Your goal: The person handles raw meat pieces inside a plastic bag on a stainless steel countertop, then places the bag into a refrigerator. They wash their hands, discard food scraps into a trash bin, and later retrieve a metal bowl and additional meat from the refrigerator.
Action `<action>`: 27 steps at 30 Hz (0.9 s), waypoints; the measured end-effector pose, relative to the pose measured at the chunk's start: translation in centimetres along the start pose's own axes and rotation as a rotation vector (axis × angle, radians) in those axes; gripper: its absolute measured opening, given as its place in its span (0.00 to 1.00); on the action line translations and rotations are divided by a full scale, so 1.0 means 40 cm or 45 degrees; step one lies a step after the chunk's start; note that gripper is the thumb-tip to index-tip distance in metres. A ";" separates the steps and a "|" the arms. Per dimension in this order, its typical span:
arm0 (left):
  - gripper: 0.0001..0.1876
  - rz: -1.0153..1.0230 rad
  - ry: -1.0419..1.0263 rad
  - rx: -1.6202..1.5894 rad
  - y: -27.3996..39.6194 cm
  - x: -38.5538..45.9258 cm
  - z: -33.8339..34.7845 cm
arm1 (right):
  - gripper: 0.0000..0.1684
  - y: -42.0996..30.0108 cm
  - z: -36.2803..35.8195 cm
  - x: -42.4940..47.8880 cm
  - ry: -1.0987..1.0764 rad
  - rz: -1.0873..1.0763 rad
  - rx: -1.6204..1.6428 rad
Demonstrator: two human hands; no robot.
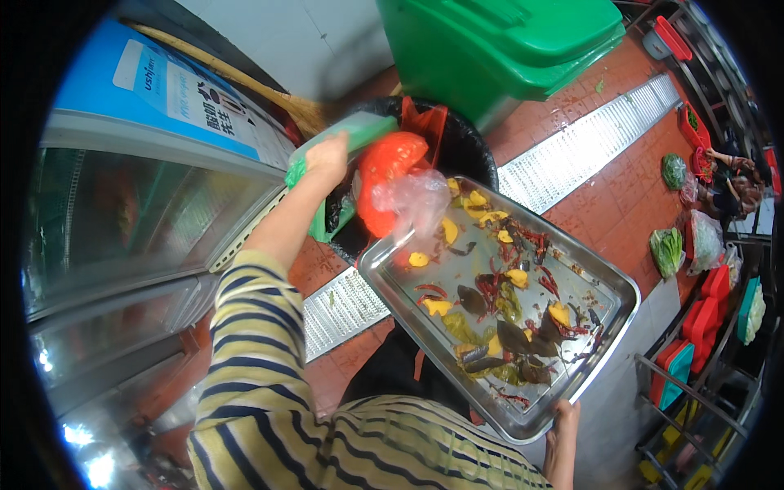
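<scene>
My right hand (562, 422) grips the near right corner of a shallow stainless steel tray (612, 349). Scattered over the tray are dried red chillies (430, 288), dark leaves (513, 338) and yellow slices (517, 278), probably ginger. The tray's far left end overlaps the rim of a round bin (484, 156) lined with a black bag. Above the bin, my left hand (327, 159) is closed on a green plastic bag (375, 130). Beside that hand is an orange-red plastic bag (392, 153), with a clear crumpled plastic bag (419, 196) by the tray's edge.
A glass-fronted fridge (135, 208) stands at left, with a straw broom (300, 110) behind it. Beyond the bin is a green wheeled bin (520, 37). A metal drain grate (569, 153) crosses the tiled floor. On the right are racks (692, 392), bagged greens (667, 252) and another person (735, 177).
</scene>
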State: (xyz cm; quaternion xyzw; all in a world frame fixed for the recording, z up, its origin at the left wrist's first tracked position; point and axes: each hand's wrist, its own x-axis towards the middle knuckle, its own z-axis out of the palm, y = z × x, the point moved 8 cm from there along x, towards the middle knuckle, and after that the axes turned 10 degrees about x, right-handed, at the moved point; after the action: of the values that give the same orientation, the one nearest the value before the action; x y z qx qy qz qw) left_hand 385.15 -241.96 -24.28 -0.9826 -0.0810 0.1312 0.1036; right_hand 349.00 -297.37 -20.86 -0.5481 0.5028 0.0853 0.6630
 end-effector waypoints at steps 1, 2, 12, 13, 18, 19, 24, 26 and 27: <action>0.17 0.007 0.026 0.009 -0.007 -0.032 -0.016 | 0.14 -0.004 0.009 -0.005 -0.026 -0.010 -0.007; 0.17 0.015 0.051 0.018 -0.018 -0.064 -0.029 | 0.13 -0.011 0.013 -0.017 0.006 -0.025 0.010; 0.16 0.023 0.488 0.034 -0.136 -0.160 -0.242 | 0.11 -0.023 0.048 -0.039 -0.068 -0.120 0.091; 0.16 0.054 0.500 0.069 -0.133 -0.170 -0.262 | 0.11 -0.024 0.049 -0.037 -0.085 -0.116 0.082; 0.19 0.096 0.700 0.180 -0.154 -0.202 -0.387 | 0.15 -0.034 0.059 -0.043 -0.094 -0.110 0.150; 0.20 0.101 0.745 0.183 -0.143 -0.214 -0.398 | 0.15 -0.033 0.059 -0.040 -0.093 -0.100 0.143; 0.23 0.244 0.808 0.271 0.052 -0.334 -0.262 | 0.16 -0.011 0.035 -0.023 -0.057 -0.036 0.134; 0.23 0.410 0.695 0.366 0.171 -0.328 0.009 | 0.17 -0.010 0.030 -0.021 -0.011 -0.017 0.122; 0.20 0.513 0.471 0.078 0.218 -0.309 0.113 | 0.16 -0.008 0.026 -0.035 0.035 -0.013 0.125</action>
State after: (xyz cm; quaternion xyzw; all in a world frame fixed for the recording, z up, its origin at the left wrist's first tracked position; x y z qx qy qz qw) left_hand 373.29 -251.84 -27.52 -0.9826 0.1404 -0.0300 0.1180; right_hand 349.15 -296.04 -19.70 -0.5186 0.5127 0.0495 0.6825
